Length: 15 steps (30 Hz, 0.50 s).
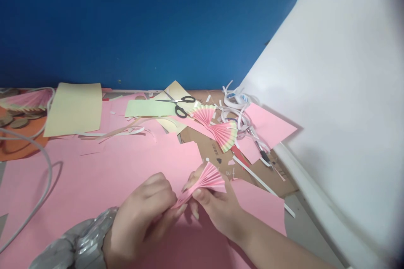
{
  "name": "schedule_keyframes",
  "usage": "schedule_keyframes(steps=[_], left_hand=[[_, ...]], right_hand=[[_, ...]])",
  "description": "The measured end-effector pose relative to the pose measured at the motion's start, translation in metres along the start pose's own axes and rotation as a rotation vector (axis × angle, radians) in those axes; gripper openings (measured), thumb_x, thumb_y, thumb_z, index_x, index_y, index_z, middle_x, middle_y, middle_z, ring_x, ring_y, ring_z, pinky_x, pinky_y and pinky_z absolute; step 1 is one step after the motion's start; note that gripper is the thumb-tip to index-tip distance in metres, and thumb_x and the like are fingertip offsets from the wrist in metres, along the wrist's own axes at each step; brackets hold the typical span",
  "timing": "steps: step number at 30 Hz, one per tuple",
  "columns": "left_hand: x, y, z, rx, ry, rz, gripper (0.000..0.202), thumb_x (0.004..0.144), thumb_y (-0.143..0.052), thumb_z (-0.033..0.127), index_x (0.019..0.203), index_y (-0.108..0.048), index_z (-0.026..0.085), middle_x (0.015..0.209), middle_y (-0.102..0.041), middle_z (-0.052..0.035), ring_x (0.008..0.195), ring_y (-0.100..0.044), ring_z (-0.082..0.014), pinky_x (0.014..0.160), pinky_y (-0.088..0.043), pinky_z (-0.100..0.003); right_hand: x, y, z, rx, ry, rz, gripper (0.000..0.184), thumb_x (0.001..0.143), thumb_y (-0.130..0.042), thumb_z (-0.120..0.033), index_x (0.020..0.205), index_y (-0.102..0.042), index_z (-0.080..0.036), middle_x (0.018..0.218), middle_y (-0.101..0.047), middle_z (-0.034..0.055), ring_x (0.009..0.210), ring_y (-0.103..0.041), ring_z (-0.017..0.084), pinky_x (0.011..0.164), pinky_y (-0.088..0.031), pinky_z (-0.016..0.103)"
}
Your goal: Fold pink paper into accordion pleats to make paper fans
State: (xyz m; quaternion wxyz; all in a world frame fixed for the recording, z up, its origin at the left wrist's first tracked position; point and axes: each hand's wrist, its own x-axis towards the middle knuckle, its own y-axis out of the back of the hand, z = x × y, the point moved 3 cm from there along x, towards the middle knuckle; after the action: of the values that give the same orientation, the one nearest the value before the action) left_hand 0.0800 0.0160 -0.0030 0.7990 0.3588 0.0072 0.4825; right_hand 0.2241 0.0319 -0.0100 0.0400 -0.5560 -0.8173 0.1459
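A pleated pink paper fan (212,178) is pinched between my two hands, its folds spread toward the upper right. My right hand (217,206) grips it near the gathered middle, thumb in front and fingers behind. At its lower left end my left hand (150,206) has its fingers closed on the paper; part of that end is hidden by the fingers. Both hands are above large pink paper sheets (104,189). Beyond them lies a finished-looking bow-shaped pleated paper (223,132), pink with a yellow-green edge.
Black-handled scissors (180,107) rest on green paper (142,108). A yellow sheet (75,109), coiled white strips (236,113), a pen (264,155) and cardboard (217,155) lie about. A pale cable (47,185) curves along the left. Blue (142,25) and white walls (341,71) stand behind and right.
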Motion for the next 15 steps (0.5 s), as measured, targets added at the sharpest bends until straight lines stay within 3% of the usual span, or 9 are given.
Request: schedule_keyframes(steps=[6,15], left_hand=[[-0.0017,0.0004,0.0038,-0.008,-0.087,0.008,0.021,0.08,-0.044,0.002,0.07,-0.04,0.019,0.061,-0.045,0.0002,0.061,-0.04,-0.0138,0.054,-0.033,-0.025],[-0.003,0.0005,0.0036,-0.013,-0.073,0.004,0.02,0.083,-0.043,0.005,0.069,-0.04,0.018,0.061,-0.044,-0.0003,0.062,-0.04,-0.0139,0.054,-0.033,-0.024]], right_hand=[[0.0004,-0.0026,0.0042,0.06,-0.099,-0.092,0.038,0.074,-0.061,-0.052,0.067,-0.053,-0.016,0.047,-0.052,-0.0033,0.039,-0.048,0.009,0.04,-0.038,0.021],[0.0003,-0.0047,0.0047,0.1,-0.06,-0.093,0.036,0.078,-0.06,-0.048,0.069,-0.061,-0.013,0.047,-0.049,-0.0035,0.04,-0.048,0.008,0.041,-0.039,0.02]])
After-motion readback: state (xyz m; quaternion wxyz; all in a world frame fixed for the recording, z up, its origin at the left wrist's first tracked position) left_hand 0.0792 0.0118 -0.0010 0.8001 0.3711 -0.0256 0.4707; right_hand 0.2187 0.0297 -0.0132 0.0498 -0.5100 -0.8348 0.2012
